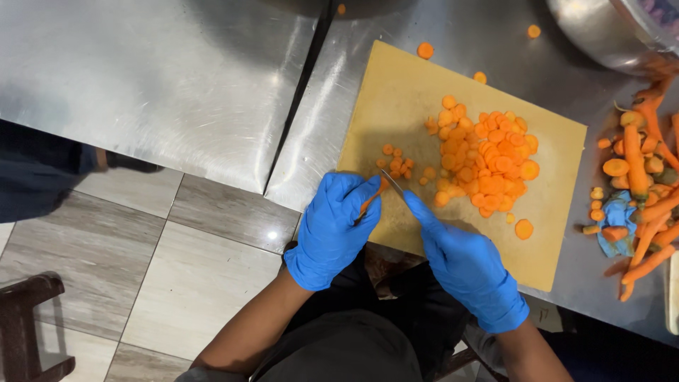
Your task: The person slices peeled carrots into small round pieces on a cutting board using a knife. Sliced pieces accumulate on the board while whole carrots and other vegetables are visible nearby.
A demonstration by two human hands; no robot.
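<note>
Carrot (370, 201) sits pinched in the gloved left hand (331, 230) at the near edge of the tan cutting board (396, 92), which lies on a steel counter (163, 78) above grey floor tiles (177, 276). The right hand (463, 262) grips a knife (393, 185) against it; carrot slices (488, 163) pile beyond.

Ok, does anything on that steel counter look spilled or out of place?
Yes. A few orange carrot slices lie on the bare steel counter, off the tan cutting board. A crumpled blue glove sits among the whole carrots and trimmings.
</note>
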